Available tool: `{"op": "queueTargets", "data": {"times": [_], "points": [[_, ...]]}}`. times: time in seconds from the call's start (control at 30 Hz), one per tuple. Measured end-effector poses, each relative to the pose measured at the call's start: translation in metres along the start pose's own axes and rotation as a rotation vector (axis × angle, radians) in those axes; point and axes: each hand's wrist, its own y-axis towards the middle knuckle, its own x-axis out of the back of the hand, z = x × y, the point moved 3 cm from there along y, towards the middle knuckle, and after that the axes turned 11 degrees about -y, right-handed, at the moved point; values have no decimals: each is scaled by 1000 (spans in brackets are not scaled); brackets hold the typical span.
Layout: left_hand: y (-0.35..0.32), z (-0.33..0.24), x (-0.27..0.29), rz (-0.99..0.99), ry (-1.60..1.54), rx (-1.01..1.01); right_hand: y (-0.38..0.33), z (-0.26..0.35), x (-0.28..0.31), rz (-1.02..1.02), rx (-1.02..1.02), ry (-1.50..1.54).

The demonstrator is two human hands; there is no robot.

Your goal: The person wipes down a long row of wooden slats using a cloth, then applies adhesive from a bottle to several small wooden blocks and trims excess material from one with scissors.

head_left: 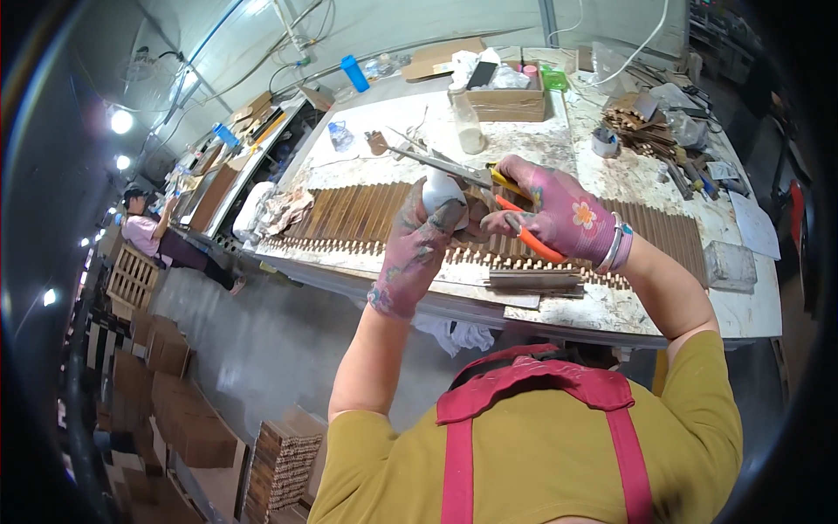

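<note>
Left hand, mine: gloved in stained pink, fingers closed about a white rounded piece, its kind not clear to me. Position: raised over the middle of the table.

Right hand, mine: pink glove with a flower print, fingers wrapped on an orange-handled tool, just beside the left hand. A yellow handle shows at the same hand; I cannot tell whether it belongs to the same tool. Bracelet at the wrist.

Beneath both hands: one long row of brown wooden strips, side by side across the table, ends toward me. In front of the row, on my right: a short pile of grey-brown strips. At the left end: crumpled cloth. At the right end: a clear-wrapped block.

Farther back: clear bottle, upright; blue cup, tilted in view; cardboard box with a dark phone on top; green packet beside the box. Back right: round tub, near a heap of wood scraps.

Far left: another person, at a second table.
</note>
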Motion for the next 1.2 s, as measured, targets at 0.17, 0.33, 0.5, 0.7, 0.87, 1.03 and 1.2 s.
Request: {"op": "queueTargets", "data": {"times": [0.17,0.33,0.5,0.7,0.87,1.03,1.2], "points": [[-24,-10,19,-80,54,-48,14,22,-22,47,75,-13],[-46,-19,34,-116,79,-47,24,34,-42,95,141,13],[-58,-17,46,-182,22,-32,31,40,-53,127,167,18],[-75,-18,59,-272,113,-57,37,41,-70,67,244,-185],[-99,-20,81,-327,48,-102,53,40,-98,166,313,-280],[-136,-23,103,-439,122,-115,63,57,-128,269,431,-352],[-164,-12,120,-538,12,-121,75,67,-156,407,525,-361]]}}
